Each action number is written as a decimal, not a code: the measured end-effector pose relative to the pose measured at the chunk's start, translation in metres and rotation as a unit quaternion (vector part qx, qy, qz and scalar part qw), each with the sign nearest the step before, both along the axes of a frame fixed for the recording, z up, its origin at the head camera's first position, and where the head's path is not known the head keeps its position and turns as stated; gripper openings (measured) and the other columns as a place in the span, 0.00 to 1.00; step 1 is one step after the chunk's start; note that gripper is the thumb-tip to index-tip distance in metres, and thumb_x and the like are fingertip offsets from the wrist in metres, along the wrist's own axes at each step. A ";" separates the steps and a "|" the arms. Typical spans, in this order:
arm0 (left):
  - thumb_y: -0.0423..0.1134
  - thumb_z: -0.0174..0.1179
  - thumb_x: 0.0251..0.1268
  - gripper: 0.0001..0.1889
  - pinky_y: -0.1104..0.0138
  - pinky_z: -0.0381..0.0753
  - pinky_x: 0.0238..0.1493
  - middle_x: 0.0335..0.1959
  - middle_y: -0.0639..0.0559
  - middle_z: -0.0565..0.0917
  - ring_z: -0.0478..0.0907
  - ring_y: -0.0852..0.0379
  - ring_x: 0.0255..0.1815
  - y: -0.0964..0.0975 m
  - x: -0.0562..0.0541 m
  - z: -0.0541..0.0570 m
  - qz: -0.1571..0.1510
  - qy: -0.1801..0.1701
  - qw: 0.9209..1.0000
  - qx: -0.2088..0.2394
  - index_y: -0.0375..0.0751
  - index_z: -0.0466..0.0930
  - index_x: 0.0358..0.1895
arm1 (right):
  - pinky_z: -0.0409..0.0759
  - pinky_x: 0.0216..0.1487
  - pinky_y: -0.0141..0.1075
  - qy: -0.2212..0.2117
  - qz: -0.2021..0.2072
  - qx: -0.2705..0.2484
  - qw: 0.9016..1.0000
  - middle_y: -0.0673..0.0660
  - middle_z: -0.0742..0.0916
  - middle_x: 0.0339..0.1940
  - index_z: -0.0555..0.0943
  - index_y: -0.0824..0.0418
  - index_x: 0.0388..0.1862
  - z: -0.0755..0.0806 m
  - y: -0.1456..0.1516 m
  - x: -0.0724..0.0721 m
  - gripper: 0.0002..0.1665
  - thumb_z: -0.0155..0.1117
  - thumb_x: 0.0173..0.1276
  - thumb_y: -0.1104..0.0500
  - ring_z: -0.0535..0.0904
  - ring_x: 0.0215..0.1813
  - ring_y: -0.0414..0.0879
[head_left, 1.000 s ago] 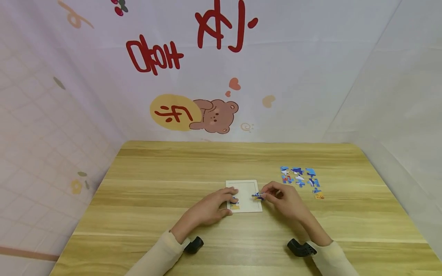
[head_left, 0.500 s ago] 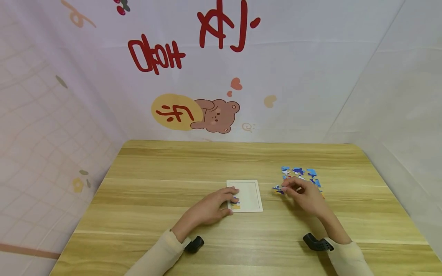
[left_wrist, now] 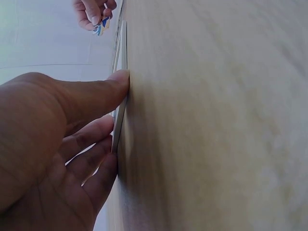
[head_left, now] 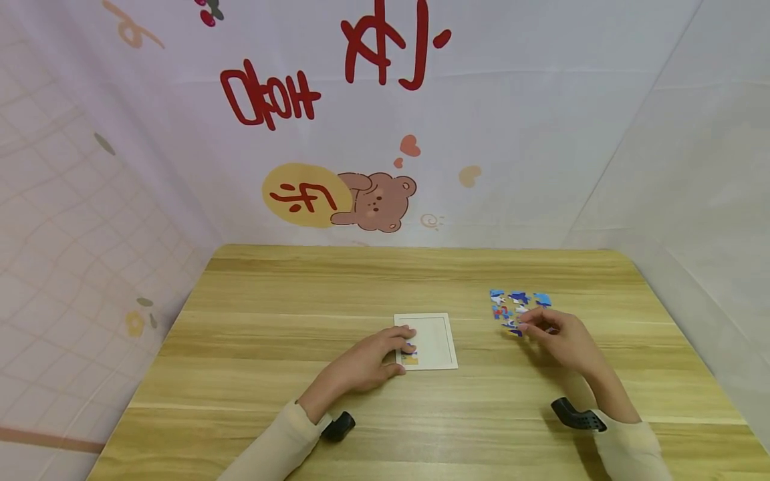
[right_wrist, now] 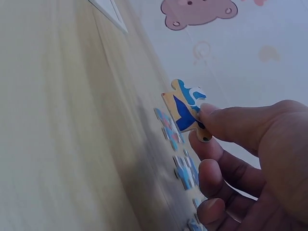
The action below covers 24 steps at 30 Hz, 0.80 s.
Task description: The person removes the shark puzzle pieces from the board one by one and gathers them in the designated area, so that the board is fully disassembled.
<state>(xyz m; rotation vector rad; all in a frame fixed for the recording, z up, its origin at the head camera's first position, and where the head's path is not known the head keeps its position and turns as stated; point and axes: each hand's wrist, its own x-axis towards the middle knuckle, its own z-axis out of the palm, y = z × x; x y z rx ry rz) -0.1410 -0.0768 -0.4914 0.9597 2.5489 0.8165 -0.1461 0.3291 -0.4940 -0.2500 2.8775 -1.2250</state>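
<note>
In the head view a white puzzle tray (head_left: 434, 341) lies flat on the table. A yellow and blue puzzle piece (head_left: 411, 359) sits in its near left corner, partly covered by fingers. My left hand (head_left: 368, 363) rests on the tray's left side, its fingers relaxed and its thumb at the near left edge, as the left wrist view also shows. Off to the right, my right hand (head_left: 562, 337) pinches a jigsaw piece (right_wrist: 180, 110) with yellow, dark blue and white print between thumb and index finger. That piece is held above the table, beside several loose pieces (head_left: 519, 298).
The loose pieces lie in loose rows right of the tray, some hidden behind the right hand. The wooden table (head_left: 289, 287) meets a printed cloth backdrop (head_left: 517, 133) at its far edge.
My right hand has carried the pinched jigsaw piece rightward from the tray's right edge to the loose pieces. My left hand has stayed on the tray.
</note>
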 end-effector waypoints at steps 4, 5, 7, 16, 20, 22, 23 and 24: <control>0.42 0.65 0.72 0.20 0.57 0.64 0.80 0.78 0.56 0.68 0.61 0.53 0.82 0.001 0.000 0.000 0.000 -0.001 1.000 0.003 0.44 0.81 0.65 | 0.73 0.29 0.31 -0.010 -0.001 0.003 1.000 0.54 0.89 0.35 0.86 0.51 0.45 0.001 0.010 0.001 0.08 0.65 0.75 0.50 0.76 0.31 0.40; 0.42 0.65 0.72 0.20 0.57 0.64 0.80 0.78 0.56 0.68 0.61 0.54 0.82 0.001 0.000 0.000 0.000 -0.001 1.000 0.004 0.44 0.81 0.65 | 0.73 0.29 0.31 -0.013 0.000 0.003 1.000 0.54 0.89 0.35 0.86 0.52 0.45 0.001 0.012 0.000 0.08 0.66 0.75 0.51 0.76 0.31 0.39; 0.42 0.65 0.72 0.20 0.57 0.64 0.80 0.78 0.56 0.68 0.61 0.53 0.82 0.001 0.000 0.000 0.001 0.000 1.000 0.005 0.44 0.81 0.64 | 0.73 0.29 0.31 -0.020 0.003 0.004 1.000 0.54 0.89 0.36 0.86 0.53 0.45 0.001 0.016 0.000 0.07 0.66 0.76 0.52 0.76 0.30 0.38; 0.43 0.65 0.72 0.20 0.57 0.65 0.80 0.78 0.56 0.68 0.61 0.54 0.82 0.001 0.001 -0.004 0.003 0.002 1.000 0.005 0.45 0.81 0.64 | 0.75 0.33 0.29 -0.020 0.002 0.045 0.999 0.51 0.90 0.37 0.87 0.55 0.46 -0.005 0.031 -0.001 0.07 0.66 0.75 0.55 0.79 0.33 0.34; 0.43 0.65 0.72 0.20 0.57 0.65 0.80 0.78 0.57 0.68 0.61 0.54 0.82 0.001 0.001 -0.006 0.004 0.005 1.000 0.005 0.45 0.81 0.65 | 0.74 0.34 0.30 -0.017 -0.010 0.077 0.997 0.50 0.90 0.36 0.88 0.53 0.46 -0.006 0.031 -0.002 0.08 0.67 0.74 0.53 0.78 0.33 0.35; 0.43 0.65 0.72 0.20 0.57 0.65 0.80 0.78 0.57 0.68 0.61 0.54 0.82 0.001 0.001 -0.007 0.004 0.007 1.000 0.004 0.45 0.81 0.65 | 0.73 0.33 0.31 -0.013 -0.015 0.095 0.995 0.51 0.89 0.37 0.89 0.52 0.46 -0.007 0.031 -0.002 0.08 0.68 0.74 0.53 0.77 0.32 0.35; 0.43 0.65 0.72 0.20 0.57 0.65 0.80 0.78 0.57 0.68 0.61 0.54 0.82 0.001 0.001 -0.007 0.004 0.008 1.000 0.004 0.45 0.81 0.65 | 0.73 0.33 0.31 -0.011 -0.016 0.104 0.994 0.52 0.90 0.39 0.89 0.52 0.46 -0.007 0.031 -0.002 0.08 0.68 0.73 0.53 0.76 0.33 0.34; 0.43 0.65 0.72 0.20 0.56 0.65 0.80 0.78 0.57 0.68 0.62 0.54 0.82 0.001 0.002 -0.007 0.004 0.009 1.000 0.004 0.45 0.81 0.65 | 0.73 0.33 0.31 -0.006 -0.016 0.114 0.993 0.52 0.89 0.40 0.90 0.52 0.46 -0.007 0.031 -0.002 0.08 0.68 0.73 0.53 0.75 0.33 0.34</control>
